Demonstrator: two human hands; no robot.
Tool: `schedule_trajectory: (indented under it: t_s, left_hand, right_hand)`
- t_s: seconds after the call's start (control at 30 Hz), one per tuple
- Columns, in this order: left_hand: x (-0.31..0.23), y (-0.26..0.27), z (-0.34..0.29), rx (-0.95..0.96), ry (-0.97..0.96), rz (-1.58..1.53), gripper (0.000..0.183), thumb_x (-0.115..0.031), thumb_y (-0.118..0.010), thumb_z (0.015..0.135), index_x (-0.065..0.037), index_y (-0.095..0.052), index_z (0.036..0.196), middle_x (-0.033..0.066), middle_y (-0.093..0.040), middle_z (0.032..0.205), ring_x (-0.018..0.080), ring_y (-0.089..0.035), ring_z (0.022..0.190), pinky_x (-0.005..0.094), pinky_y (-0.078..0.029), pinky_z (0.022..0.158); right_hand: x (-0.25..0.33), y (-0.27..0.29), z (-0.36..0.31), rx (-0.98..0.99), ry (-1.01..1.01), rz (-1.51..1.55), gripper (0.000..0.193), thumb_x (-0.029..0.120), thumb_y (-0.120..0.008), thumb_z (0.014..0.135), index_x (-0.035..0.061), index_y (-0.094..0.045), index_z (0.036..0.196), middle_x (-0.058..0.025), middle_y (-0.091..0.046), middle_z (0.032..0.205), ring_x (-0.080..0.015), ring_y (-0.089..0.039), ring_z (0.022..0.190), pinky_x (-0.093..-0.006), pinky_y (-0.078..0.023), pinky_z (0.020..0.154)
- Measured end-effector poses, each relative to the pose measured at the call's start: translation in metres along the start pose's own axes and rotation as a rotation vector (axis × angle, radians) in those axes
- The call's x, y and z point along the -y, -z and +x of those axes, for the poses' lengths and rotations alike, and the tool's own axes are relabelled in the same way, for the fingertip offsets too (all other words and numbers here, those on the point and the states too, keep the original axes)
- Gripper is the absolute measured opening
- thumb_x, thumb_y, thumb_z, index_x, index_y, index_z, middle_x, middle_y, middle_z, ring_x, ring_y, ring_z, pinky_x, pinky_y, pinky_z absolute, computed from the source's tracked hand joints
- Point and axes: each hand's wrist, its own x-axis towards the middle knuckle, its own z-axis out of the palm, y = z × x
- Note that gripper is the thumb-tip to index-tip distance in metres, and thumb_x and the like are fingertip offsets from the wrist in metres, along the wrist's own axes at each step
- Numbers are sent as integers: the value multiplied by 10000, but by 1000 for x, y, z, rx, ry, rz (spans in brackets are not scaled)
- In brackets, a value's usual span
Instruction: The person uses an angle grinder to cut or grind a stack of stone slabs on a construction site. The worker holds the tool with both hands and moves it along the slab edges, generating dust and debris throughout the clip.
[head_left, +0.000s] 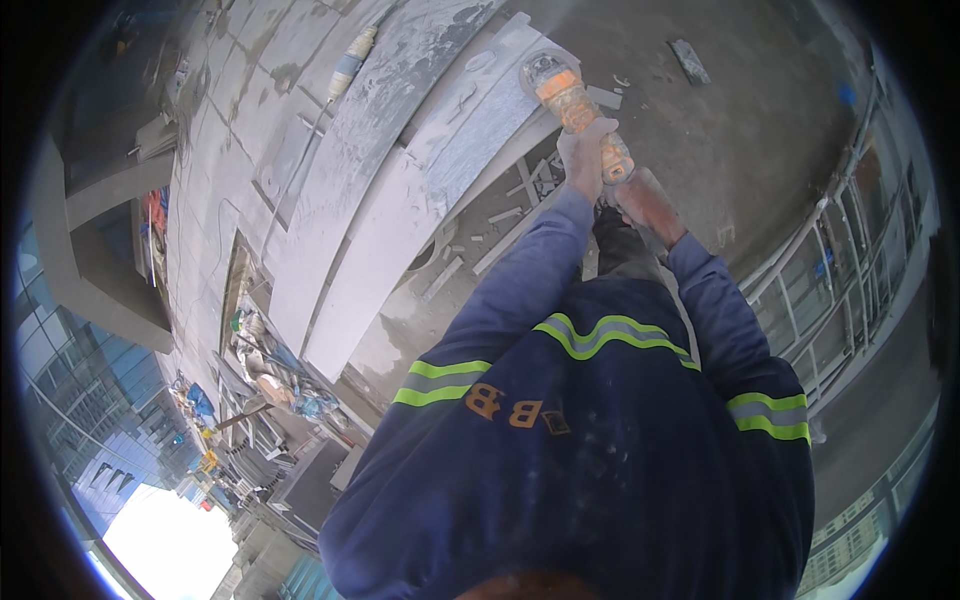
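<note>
An orange, dust-covered angle grinder point(570, 105) points away from me, its round head over the end of a pale grey stone slab point(480, 130). My left hand point(585, 155) is wrapped round the grinder's body. At the rear end of the tool is my right hand point(648, 203), closed against it; its fingers are partly hidden. Whether the disc touches the slab I cannot tell. Under the slab's near side lie several cut strips and offcuts point(520, 185).
A second tool with a white and blue body point(352, 65) rests on the slabs at the far left. A small grey block point(688, 62) lies on the floor at the far right. Metal railings point(840, 220) run along the right. Bags and debris point(265, 360) lie at left.
</note>
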Motion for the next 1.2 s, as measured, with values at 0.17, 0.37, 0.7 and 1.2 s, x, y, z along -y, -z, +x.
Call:
schedule_trajectory:
  t_s: [0.17,0.37,0.7,1.2]
  left_hand:
    - [-7,34,-33,-33,-22,-47,339,-132,-807,815,-25,-642,1092,78,-661,927,215,-688,730,382,-602,625]
    - [-3,77,-59,-129,-76,-54,331,-136,-806,820,-26,-640,1083,78,-660,925,210,-681,733,380,-591,628]
    - [-6,135,-108,-262,-12,-164,341,-112,-786,831,-12,-623,1114,83,-655,929,212,-675,729,382,-579,638]
    - [12,-48,-14,11,-31,34,300,-130,-798,801,-35,-660,1050,59,-659,880,196,-672,710,380,-573,614]
  right_hand:
    - [3,-23,-17,95,102,-197,288,193,-681,864,-55,-684,1009,-220,-730,824,-374,-767,782,-471,-611,665]
    - [-13,-72,-37,75,311,-261,177,159,-668,867,29,-710,979,-195,-739,887,-444,-732,847,-513,-603,768]
    - [-33,-129,-46,104,118,-381,369,285,-710,849,-37,-736,1028,-293,-755,1028,-509,-715,1027,-557,-581,888]
    - [-24,44,-3,-102,23,-3,248,153,-675,770,-71,-711,868,-183,-693,666,-305,-724,575,-427,-575,582]
